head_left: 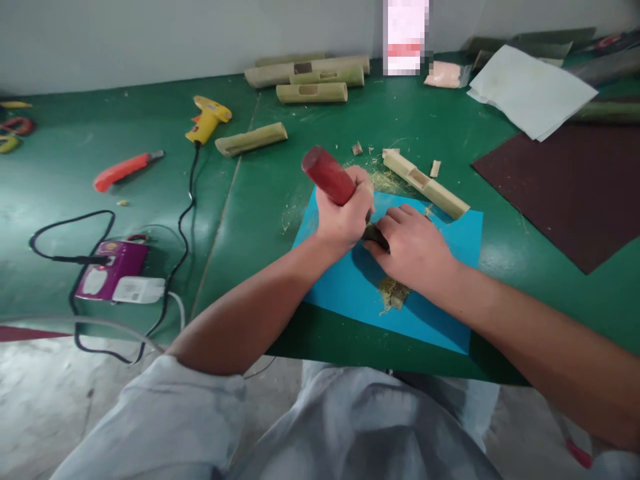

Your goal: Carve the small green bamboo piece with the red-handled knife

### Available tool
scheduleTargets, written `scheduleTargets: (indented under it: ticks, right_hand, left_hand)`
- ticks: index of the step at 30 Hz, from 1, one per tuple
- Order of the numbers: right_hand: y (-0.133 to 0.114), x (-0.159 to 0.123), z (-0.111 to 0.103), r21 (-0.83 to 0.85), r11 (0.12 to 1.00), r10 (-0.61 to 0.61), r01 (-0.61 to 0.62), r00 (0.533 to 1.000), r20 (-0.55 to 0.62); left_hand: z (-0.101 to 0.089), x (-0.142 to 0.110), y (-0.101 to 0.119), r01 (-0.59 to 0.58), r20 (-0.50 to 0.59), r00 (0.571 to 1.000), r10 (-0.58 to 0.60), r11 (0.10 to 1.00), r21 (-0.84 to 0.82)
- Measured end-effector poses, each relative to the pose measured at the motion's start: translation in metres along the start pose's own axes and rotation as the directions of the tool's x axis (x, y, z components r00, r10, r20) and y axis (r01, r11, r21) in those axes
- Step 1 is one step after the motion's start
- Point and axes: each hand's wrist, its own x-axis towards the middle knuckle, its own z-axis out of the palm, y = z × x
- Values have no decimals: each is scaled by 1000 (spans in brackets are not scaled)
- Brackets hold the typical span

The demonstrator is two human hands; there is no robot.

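My left hand [343,207] is closed around the thick red handle [327,175] of a tool whose working end is hidden by my hands. Right beside it, my right hand [415,240] is curled over a dark, curved piece [376,235], mostly covered, so its kind is unclear. Both hands are above a blue sheet [345,293]. Shavings and a small bamboo scrap [397,295] lie on the sheet below my right hand. Just beyond that hand, a bamboo length [427,183] with a rectangular notch rests partly over the sheet's far edge.
Several cut bamboo tubes [313,92] lie at the back of the green table [260,233]. Leftward are a yellow glue gun [207,120], a red utility knife [127,171] and a purple power strip [113,267] with cords. White paper [533,90] overlaps a dark brown sheet [565,193] at right.
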Motion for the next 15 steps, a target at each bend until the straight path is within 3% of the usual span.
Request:
scheduleTargets:
  ticks: [8, 15]
  right_hand:
    - [2, 2, 0, -15, 1000, 27, -27, 1000, 9]
    - [-2, 0, -2, -51, 998, 28, -26, 999, 37]
  left_hand:
    - [-1, 4, -11, 46, -129, 990, -48, 999, -17]
    - [-1, 2, -4, 42, -46, 998, -40, 999, 24]
